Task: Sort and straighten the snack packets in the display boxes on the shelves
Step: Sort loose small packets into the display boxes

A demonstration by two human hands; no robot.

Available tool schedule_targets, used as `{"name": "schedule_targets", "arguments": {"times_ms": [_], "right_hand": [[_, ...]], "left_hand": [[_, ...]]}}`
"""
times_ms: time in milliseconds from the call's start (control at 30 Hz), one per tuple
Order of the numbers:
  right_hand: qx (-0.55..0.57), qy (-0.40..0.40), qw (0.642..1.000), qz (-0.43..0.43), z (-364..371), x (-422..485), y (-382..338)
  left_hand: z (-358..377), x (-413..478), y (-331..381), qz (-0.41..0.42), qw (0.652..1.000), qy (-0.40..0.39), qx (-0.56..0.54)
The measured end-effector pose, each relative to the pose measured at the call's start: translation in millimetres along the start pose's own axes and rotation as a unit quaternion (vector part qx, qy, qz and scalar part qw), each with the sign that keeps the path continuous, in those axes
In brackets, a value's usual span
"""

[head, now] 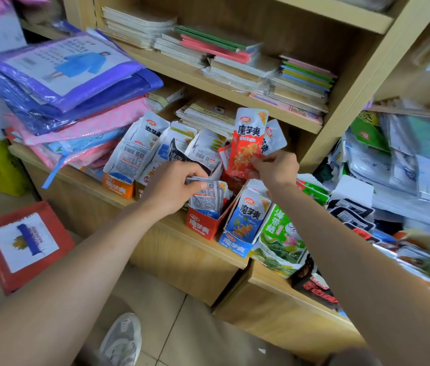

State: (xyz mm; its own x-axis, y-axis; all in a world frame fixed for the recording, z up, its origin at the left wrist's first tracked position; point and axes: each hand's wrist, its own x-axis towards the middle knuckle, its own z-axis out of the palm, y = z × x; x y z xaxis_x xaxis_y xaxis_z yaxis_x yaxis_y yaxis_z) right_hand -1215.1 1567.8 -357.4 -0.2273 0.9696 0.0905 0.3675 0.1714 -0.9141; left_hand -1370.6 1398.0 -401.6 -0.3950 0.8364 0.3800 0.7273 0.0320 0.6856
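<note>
Wooden shelf (169, 249) crowded: display boxes (203, 223), notebooks (235, 63) above; tiled floor (150, 291) below.

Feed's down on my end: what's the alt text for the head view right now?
The right hand holds a red snack packet upright above the wooden shelf, while the left hand pinches the silver packets standing in the red display box. A blue display box of packets stands just right of it.

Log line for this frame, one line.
left hand: grips packets in red box | right hand: holds red packet raised | phase: sorting
</note>
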Motion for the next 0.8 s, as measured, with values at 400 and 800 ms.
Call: {"name": "schedule_targets", "arguments": {"times_ms": [400,800], "right_hand": [[-0.094,-0.100,0.990,-0.026,-33,14,-20],[-0.016,-0.053,0.996,-0.069,-16,-25,12]], "left_hand": [[-8,-9,0,0.014,1.000,-0.009,0.023],[-7,-9,0,0.004,1.000,0.000,0.002]]}}
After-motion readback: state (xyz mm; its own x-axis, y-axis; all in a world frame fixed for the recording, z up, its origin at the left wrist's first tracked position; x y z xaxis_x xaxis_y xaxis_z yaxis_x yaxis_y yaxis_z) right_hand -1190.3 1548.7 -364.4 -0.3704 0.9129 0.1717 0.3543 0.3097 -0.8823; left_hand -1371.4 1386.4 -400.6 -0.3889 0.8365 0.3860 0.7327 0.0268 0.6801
